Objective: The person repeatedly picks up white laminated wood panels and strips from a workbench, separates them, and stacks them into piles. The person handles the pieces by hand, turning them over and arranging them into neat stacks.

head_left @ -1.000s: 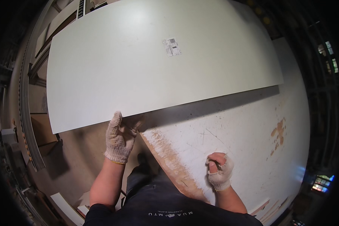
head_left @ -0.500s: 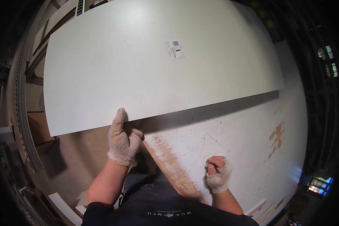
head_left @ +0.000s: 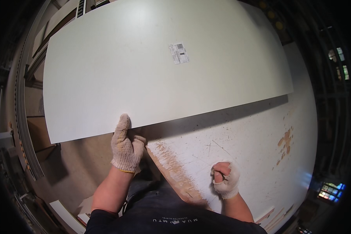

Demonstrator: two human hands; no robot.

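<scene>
A large pale white panel [head_left: 206, 78] with a printed paper label [head_left: 179, 53] on its face spans the upper part of the head view. At its near edge, my left hand [head_left: 127, 146], in a knitted work glove, grips the panel with the thumb on top and the other fingers partly hidden below. Over the worn white tabletop [head_left: 245, 136], my right hand [head_left: 226, 179] is curled closed in a glove that leaves fingertips bare. Whatever those fingers hold, if anything, is hidden. The panel's near edge is raised above the tabletop and casts a dark shadow on it.
The tabletop has a chipped brown edge [head_left: 175, 175] and a bare brown patch [head_left: 285, 142]. A metal rail [head_left: 22, 117] runs along the left. Bare floor [head_left: 85, 160] shows below the panel's left end, near a white strip of board [head_left: 66, 214].
The panel has shifted slightly left and its near left corner is a little lower in view. My left hand keeps its grip; my right hand has hardly moved.
</scene>
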